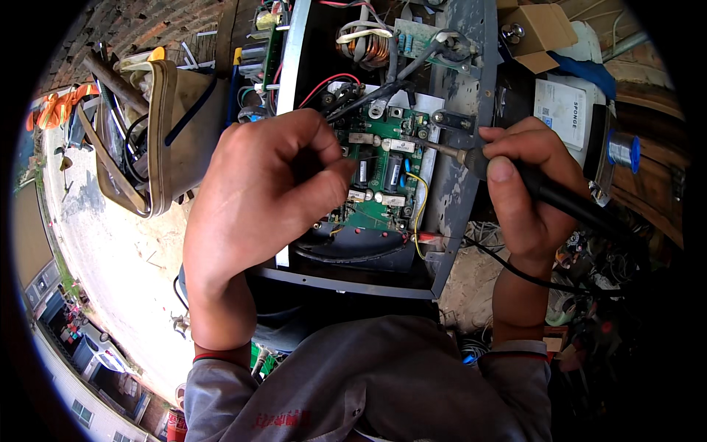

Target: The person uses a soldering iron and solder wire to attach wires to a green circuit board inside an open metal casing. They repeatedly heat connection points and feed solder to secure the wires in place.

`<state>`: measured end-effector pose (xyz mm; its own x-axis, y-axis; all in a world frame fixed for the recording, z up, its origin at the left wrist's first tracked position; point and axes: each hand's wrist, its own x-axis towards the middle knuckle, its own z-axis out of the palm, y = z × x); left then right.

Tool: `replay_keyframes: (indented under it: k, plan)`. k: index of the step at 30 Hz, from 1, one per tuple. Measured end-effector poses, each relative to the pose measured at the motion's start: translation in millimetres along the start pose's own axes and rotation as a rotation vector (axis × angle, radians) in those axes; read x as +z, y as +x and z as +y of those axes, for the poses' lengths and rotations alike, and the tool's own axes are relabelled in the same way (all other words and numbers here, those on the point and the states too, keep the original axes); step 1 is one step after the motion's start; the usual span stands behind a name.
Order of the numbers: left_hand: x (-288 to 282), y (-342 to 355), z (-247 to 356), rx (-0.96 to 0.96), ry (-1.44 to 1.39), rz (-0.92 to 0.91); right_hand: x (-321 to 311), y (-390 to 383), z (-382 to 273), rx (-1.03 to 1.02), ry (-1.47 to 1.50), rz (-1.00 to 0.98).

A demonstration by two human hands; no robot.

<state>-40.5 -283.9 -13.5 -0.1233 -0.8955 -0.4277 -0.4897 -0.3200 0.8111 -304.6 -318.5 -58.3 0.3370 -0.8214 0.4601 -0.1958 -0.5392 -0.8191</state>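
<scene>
My right hand (532,188) grips a soldering iron (567,202) by its black handle. The iron's thin metal tip points left, over the right edge of a green circuit board (372,216). Above the board's left side, my left hand (254,180) is closed in a pinch; whatever sits between thumb and finger is hidden. The board carries white block resistors, dark components and a yellow wire (423,210) along its right side. It lies inside an open grey metal case (368,286), where a copper coil (373,51) and thick black cables are at the far end.
A tool bucket (157,147) stands on the left. To the right are a solder spool (624,151), a white box (561,110) and an open cardboard box (541,33). The iron's black cord (508,265) trails at lower right. A second green board (274,66) stands along the case's left side.
</scene>
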Motion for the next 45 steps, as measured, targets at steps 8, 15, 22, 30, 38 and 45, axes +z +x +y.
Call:
replay_keyframes:
  k: [8,15,22,30,38,45]
  plan:
    - [-1,-2,-1,0.029,0.037,-0.013,0,0,-1,0.006,-0.009,-0.008]
    - [-1,-5,2,0.035,-0.112,-0.023,-5,-10,-9,0.073,0.038,0.152]
    - [20,-12,18,0.09,-0.57,0.012,-54,-42,-36,0.083,0.07,0.503]
    - [26,3,1,0.442,-1.033,-0.08,-86,-106,-57,0.081,0.042,0.684]
    - [30,2,3,0.501,-1.095,-0.117,-71,-171,-16,0.238,-0.417,0.457]
    - [34,-12,11,0.46,-0.996,-0.144,-64,-191,45,0.182,-0.806,-0.046]
